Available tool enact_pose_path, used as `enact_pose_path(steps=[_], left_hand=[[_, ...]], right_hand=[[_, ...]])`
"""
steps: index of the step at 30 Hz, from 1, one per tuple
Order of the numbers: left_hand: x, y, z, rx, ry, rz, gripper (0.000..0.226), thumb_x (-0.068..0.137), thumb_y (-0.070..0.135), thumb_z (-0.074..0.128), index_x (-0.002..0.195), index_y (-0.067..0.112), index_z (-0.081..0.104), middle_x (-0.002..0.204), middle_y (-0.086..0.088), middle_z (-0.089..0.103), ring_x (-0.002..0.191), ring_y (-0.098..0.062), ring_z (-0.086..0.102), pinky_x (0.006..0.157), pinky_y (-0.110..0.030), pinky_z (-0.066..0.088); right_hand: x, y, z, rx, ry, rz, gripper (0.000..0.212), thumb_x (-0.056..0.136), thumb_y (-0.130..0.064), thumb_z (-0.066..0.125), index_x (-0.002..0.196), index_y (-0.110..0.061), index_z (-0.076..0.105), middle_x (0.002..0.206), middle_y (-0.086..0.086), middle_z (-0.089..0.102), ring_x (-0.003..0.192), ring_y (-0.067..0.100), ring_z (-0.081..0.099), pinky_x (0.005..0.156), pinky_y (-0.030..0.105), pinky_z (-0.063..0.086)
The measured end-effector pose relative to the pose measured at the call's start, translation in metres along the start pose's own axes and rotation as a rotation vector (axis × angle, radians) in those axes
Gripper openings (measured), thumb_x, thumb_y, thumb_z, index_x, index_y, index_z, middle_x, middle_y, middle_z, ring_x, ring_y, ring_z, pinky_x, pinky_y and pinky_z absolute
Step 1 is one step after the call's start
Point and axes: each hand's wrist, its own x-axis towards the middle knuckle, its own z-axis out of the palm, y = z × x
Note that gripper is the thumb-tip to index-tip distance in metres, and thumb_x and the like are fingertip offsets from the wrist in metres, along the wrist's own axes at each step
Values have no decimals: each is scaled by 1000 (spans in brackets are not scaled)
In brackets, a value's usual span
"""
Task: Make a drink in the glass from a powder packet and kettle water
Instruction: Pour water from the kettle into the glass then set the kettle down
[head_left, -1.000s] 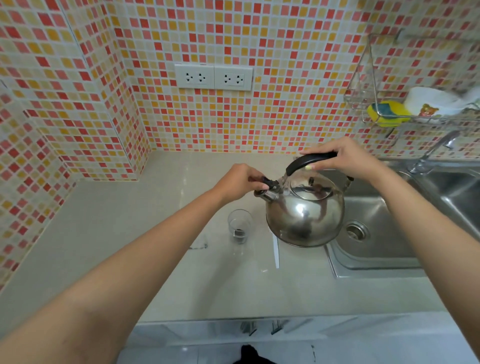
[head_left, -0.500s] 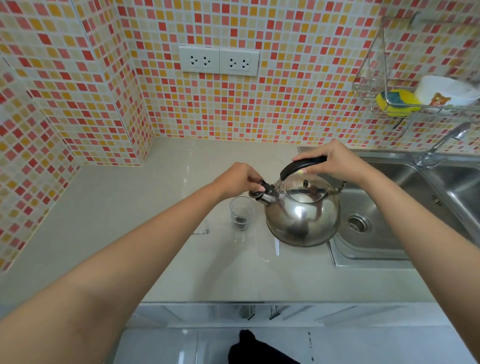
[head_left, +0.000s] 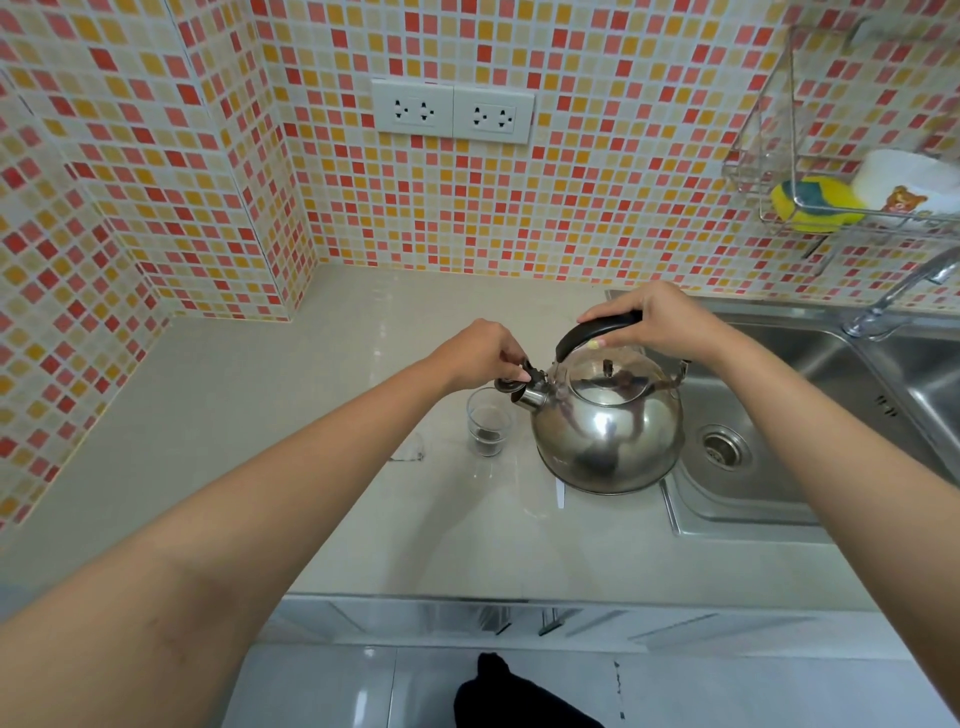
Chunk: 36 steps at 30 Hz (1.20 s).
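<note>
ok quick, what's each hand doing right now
Left hand: pinches the spout cap of the kettle.
Right hand: grips the kettle handle.

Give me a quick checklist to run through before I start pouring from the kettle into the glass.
1. Right hand grips the kettle handle: ok.
2. Left hand pinches the spout cap, which looks flipped back: ok.
3. Glass upright on the counter, just left of the spout: ok.
4. Dark powder sits in the glass bottom: ok.
5. Spout over the glass rim: not ok, kettle not yet tipped.
6. Water in the kettle: cannot tell, lid on.
</note>
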Motion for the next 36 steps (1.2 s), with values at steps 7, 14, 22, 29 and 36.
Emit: enact_pose_path(steps=[7,14,22,29,36], left_hand=[[0,-4,-1,-22,5,-17,22,86,21,69,96,2,75,93,-23,69,81,-24,53,72,-33,41],[-2,-6,-3,14,-15,-32,25,87,21,68,97,-1,73,95,-27,67,78,-23,49,70,-31,38],[-5,-9,-1,3,-10,-40,23,86,22,68,98,2,75,95,-26,67,79,-24,50,71,-32,39],[-7,-8,0,19,-17,-47,25,86,23,68,97,1,74,95,-26,66,80,-25,50,71,-33,39],[-11,-5,-3,20,-10,-40,24,86,22,69,103,6,75,95,-18,70,94,-34,61,79,-41,49]], right_hand=[[4,-4,0,-35,-20,-7,37,76,-15,76,111,-24,70,94,-21,66,79,-16,59,72,7,43],[10,-11,2,-31,-45,-7,37,76,-15,76,111,-25,70,101,-15,69,86,-12,60,76,7,46],[13,-16,4,-73,-73,-22,37,75,-14,77,110,-24,71,106,-9,71,93,2,64,81,12,44],[14,-20,4,-86,-84,-26,37,75,-15,77,109,-26,71,102,-11,72,92,3,65,80,16,45],[16,-25,2,-94,-105,-24,35,75,-16,77,108,-27,71,96,-16,70,92,3,65,84,23,49]])
